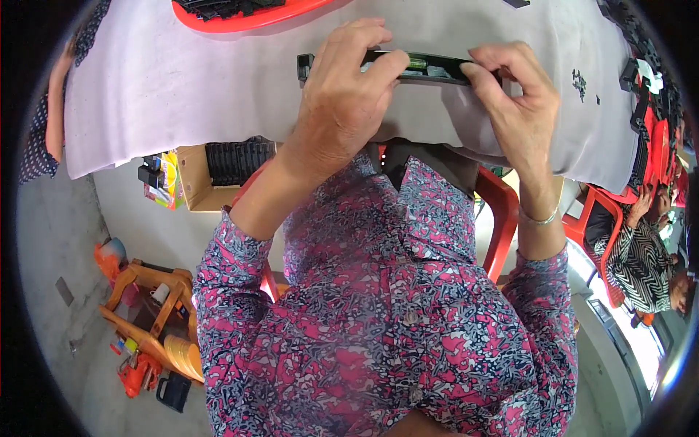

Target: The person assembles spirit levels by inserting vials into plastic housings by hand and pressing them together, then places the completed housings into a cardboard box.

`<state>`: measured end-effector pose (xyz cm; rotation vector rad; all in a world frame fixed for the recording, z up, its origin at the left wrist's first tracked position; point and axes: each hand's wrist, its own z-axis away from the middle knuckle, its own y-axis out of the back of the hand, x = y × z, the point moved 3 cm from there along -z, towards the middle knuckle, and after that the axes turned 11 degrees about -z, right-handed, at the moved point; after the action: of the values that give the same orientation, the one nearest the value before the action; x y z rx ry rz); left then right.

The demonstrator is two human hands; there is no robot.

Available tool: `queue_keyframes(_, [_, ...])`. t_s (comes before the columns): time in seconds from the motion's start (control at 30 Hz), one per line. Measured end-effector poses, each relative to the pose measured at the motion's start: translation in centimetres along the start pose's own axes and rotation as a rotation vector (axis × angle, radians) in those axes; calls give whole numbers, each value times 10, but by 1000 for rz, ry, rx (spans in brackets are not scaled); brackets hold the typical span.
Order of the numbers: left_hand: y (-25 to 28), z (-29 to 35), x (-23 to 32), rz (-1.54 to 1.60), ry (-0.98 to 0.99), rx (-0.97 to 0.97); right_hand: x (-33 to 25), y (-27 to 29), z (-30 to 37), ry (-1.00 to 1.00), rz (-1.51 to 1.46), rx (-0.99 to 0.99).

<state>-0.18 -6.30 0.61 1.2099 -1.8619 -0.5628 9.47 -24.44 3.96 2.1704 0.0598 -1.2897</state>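
Observation:
A long, narrow black spirit level (437,71) with a green vial (417,63) near its middle is held level above the cloth-covered table. My left hand (348,87) is closed round its left part, thumb along the front and fingers over the top. At the other end, my right hand (513,91) pinches the bar between thumb and bent forefinger. The left tip of the level sticks out past my left hand. Small black pieces (579,85) lie on the cloth to the right of my right hand.
A red tray (251,23) of black parts stands at the far left. More black parts (632,76) line the right table edge. Below the table is a cardboard box (191,178) of black bars. Another person (641,251) sits at right; an arm (56,102) shows at left.

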Motion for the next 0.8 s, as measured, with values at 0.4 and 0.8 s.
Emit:
queue_keyframes(0.4, [-13, -2, 4, -56, -74, 45, 3, -22, -30, -143, -13, -429])
queue_keyframes(0.8, [-12, -2, 1, 46, -45, 47, -39, -41, -69, -48, 634, -925])
